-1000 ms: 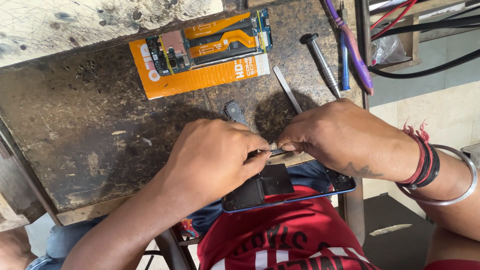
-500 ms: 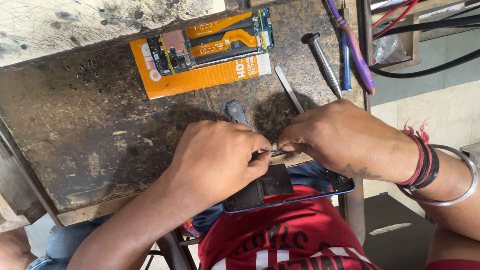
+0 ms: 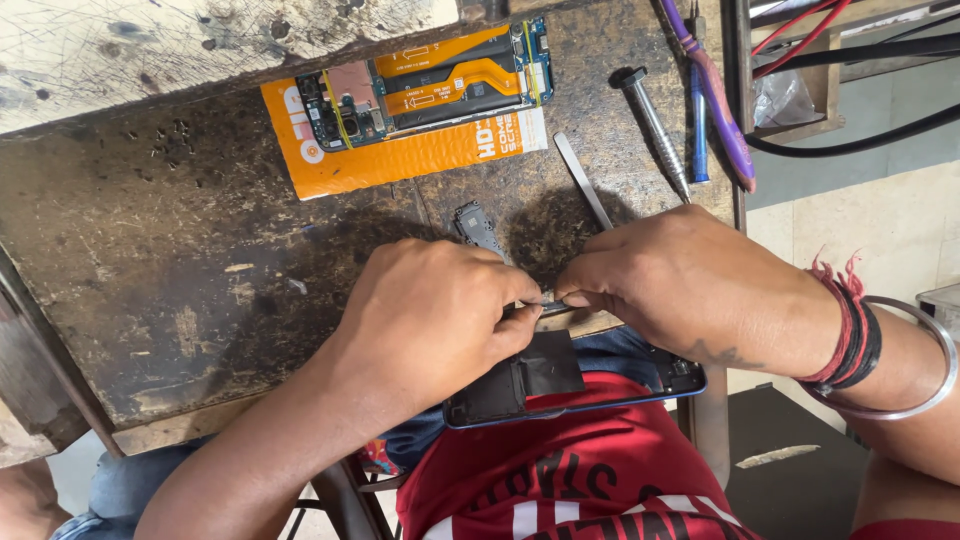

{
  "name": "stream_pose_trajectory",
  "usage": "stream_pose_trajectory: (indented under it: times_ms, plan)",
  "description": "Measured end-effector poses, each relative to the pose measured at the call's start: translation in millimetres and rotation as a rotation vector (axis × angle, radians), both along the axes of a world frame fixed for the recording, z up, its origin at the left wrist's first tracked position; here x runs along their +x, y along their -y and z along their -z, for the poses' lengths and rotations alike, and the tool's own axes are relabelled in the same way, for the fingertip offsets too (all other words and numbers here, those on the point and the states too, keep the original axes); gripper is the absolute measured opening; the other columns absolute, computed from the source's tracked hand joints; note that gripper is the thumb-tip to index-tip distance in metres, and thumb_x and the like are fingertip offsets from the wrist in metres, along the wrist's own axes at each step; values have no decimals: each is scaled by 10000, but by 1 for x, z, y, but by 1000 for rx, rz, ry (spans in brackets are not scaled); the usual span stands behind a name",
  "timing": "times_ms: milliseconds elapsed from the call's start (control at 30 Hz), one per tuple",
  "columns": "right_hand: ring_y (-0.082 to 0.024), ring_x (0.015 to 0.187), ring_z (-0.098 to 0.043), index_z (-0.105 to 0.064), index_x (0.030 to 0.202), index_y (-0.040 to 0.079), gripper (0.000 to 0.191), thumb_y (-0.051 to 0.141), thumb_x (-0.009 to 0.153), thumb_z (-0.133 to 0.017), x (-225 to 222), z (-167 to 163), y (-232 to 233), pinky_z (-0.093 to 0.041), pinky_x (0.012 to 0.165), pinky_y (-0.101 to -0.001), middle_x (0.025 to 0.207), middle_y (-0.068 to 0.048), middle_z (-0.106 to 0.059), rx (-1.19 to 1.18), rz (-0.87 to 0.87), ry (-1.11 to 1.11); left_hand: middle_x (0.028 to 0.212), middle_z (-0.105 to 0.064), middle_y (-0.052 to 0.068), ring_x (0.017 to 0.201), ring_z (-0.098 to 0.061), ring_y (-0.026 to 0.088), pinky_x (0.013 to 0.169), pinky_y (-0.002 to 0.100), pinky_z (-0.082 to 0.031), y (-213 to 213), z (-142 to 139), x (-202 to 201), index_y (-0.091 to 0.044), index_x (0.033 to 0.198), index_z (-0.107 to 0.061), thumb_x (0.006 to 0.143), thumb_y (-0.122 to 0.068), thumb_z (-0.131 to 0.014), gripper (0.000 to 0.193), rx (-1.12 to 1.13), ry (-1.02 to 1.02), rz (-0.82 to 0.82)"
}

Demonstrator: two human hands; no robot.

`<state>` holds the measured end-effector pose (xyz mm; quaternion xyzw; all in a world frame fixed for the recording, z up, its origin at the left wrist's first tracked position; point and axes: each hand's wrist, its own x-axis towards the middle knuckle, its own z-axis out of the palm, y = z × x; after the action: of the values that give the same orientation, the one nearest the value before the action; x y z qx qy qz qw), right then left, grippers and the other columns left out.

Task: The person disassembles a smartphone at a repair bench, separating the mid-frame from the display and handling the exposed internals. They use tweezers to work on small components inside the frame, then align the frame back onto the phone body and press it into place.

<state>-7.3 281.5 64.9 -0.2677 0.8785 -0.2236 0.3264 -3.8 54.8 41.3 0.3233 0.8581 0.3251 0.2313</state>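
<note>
My left hand [image 3: 430, 315] and my right hand [image 3: 680, 285] meet at the near edge of a worn dark workbench [image 3: 150, 280]. Between their fingertips they pinch a small thin metal piece [image 3: 545, 297]; what it is cannot be told. Under both hands, resting against my lap, lies an opened blue-edged phone [image 3: 560, 385] with a black inside. A small grey phone part [image 3: 478, 228] lies on the bench just beyond my left hand.
An opened phone body with orange flex cables [image 3: 440, 85] lies on an orange packet [image 3: 400, 160] at the back. A flat metal pry tool [image 3: 582, 180], a steel screwdriver [image 3: 650, 125], blue and purple tools [image 3: 715, 95] and black cables [image 3: 850, 60] are at the right.
</note>
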Motion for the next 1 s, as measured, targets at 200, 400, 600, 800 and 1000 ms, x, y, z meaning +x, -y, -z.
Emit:
stream_pose_trajectory:
  times_ms: [200,400,600,800,1000]
  plan:
    - [-336,757,-731,-765,1023,134,311,113,713,-738,2,0,0,-571,630,-441,898,-69,-764,-23,-6,-13,760,-783,35,636,-751,230,595,399,-592,2,0,-1,-188,849,-829,827,-257,-726,126,-5,1,-10]
    - [-337,760,-728,-760,1031,135,300,131,731,-753,2,2,1,-567,626,-445,900,-66,-761,-38,-6,-20,736,-773,42,629,-738,253,580,414,-580,3,2,-1,-187,805,-826,810,-273,-727,132,8,-13,-25]
    - [-331,769,-733,-762,1038,139,276,151,763,-749,2,3,-1,-568,623,-441,917,-63,-766,-24,12,-10,741,-774,42,634,-745,225,617,404,-588,1,9,-3,-172,824,-819,826,-253,-710,136,6,43,-24]
    - [-315,793,-748,-768,1030,131,279,103,754,-736,2,7,-4,-582,641,-418,868,-63,-775,-67,43,-25,804,-797,49,620,-757,193,665,379,-604,0,13,-5,-165,911,-820,842,-270,-718,162,-34,156,-70]
    - [-289,753,-750,-768,1017,114,222,117,797,-735,7,7,-5,-585,619,-385,877,-58,-775,-126,65,-118,839,-796,80,666,-778,192,700,368,-616,0,15,-6,-140,937,-803,850,-298,-730,195,17,197,-114]
